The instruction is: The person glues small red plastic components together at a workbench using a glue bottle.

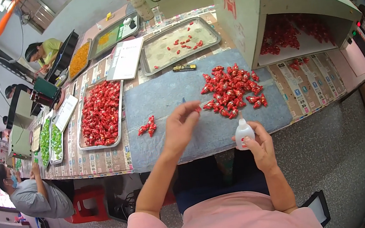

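My left hand (pixel 182 127) is raised over the blue-grey cloth (pixel 157 100), thumb and fingers pinched on a small red plastic piece (pixel 198 109), mostly hidden at the fingertips. In my right hand (pixel 261 145) is a small white squeeze bottle (pixel 244 134), held upright with its thin nozzle pointing up. Just beyond both hands lies a heap of small red plastic figures (pixel 230 87) on the cloth. A few more red figures (pixel 148 127) lie apart, left of my left hand.
A metal tray (pixel 121 118) full of red pieces stands at the left. Behind are a shallow tray (pixel 155 55) with scattered red pieces, papers (pixel 126 59) and a lighter-like object (pixel 184 67). A pale open-fronted box (pixel 245 26) holds red pieces at the right. A co-worker (pixel 47 198) sits at the left.
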Demonstrator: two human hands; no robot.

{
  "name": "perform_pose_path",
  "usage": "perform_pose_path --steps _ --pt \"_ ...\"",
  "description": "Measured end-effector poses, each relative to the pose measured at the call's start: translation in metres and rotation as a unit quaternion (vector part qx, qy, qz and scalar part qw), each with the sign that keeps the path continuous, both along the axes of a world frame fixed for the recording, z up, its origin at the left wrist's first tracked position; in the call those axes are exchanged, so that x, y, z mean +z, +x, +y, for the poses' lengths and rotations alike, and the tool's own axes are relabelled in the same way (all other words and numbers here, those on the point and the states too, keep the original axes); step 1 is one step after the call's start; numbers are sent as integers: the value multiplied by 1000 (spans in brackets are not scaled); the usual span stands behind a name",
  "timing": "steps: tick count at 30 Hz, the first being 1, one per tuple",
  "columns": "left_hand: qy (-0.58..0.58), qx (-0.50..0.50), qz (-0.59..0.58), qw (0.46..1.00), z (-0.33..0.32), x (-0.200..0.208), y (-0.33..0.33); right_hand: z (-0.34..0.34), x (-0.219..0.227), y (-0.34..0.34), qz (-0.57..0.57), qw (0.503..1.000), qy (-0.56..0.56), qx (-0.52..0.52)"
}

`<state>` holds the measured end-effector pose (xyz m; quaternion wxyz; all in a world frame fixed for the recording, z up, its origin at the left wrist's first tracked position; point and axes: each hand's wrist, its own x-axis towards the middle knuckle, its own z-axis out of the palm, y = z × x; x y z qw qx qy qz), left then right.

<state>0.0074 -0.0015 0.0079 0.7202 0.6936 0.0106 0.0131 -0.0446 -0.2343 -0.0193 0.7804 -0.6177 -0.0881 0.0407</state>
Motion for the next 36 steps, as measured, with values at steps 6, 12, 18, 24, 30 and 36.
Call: perform_pose_path --steps 6,12,18,24,30,36 --pt "-300 -59 153 940 -10 -9 -56 -8 24 -6 41 997 -59 -6" --pt "-328 -56 102 937 -25 -22 -64 -10 39 -13 56 994 -19 -93" --pt "-322 -73 94 939 -27 -18 -66 -9 42 -13 -68 989 -51 -119" --pt "-393 -134 125 901 -25 -21 -70 -6 51 -15 -133 975 -93 -150" --pt "-389 -115 117 907 -31 -25 -73 -1 56 -19 -190 949 -194 -162" --pt "-367 -108 125 916 -33 -22 -74 0 56 -18 -239 922 -252 -170"
